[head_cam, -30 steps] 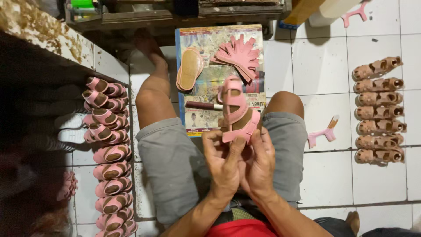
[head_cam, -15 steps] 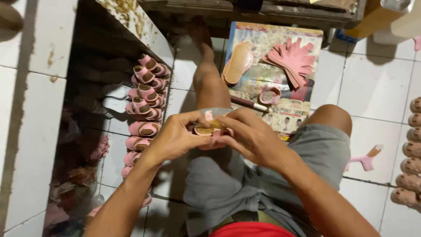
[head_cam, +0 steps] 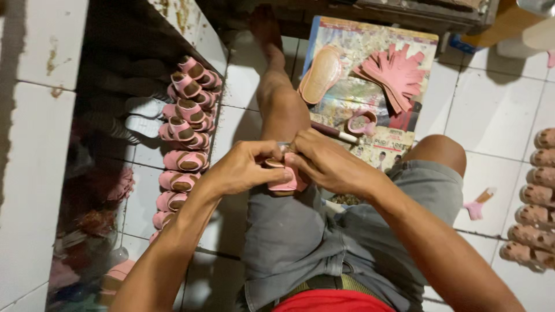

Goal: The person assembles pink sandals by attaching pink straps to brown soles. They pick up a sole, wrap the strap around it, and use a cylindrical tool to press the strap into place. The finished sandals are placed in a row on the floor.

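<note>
Head view: left hand (head_cam: 243,167) and right hand (head_cam: 329,164) both clamping a pink sandal (head_cam: 283,182) over the lap, fingers closed around it. Lying left: sandal row (head_cam: 182,138). Resting far on a board (head_cam: 347,115): sole (head_cam: 319,74), pink straps (head_cam: 393,72).

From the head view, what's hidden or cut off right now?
- Pink sandal: mostly covered by the left hand and right hand; its strap state cannot be told.
- Tan sandals: cut by the right edge.
- Pink sandal row: lower end lost in shadow.
- Shelf contents: too dark and blurred.
</note>
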Action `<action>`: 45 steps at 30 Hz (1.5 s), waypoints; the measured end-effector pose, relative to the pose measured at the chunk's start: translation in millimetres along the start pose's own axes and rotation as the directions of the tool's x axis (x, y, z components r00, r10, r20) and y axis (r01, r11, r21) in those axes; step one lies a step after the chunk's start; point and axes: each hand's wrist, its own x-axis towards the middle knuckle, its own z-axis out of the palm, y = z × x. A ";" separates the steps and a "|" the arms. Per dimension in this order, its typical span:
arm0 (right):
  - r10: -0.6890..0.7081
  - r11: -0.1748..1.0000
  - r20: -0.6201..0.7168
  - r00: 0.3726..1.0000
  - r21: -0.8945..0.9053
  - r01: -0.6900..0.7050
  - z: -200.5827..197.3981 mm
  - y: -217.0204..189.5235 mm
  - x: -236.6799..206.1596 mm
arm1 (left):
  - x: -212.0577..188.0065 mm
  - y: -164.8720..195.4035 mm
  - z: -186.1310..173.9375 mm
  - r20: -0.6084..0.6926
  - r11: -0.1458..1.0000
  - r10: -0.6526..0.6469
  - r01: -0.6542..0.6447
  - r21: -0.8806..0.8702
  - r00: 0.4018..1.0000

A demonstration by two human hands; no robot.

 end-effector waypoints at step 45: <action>0.289 0.951 -0.020 0.957 -0.109 -0.290 10.8 -45.9 -39.0 | -68.7 9.4 56.7 -0.120 0.750 0.554 -0.431 0.501 0.824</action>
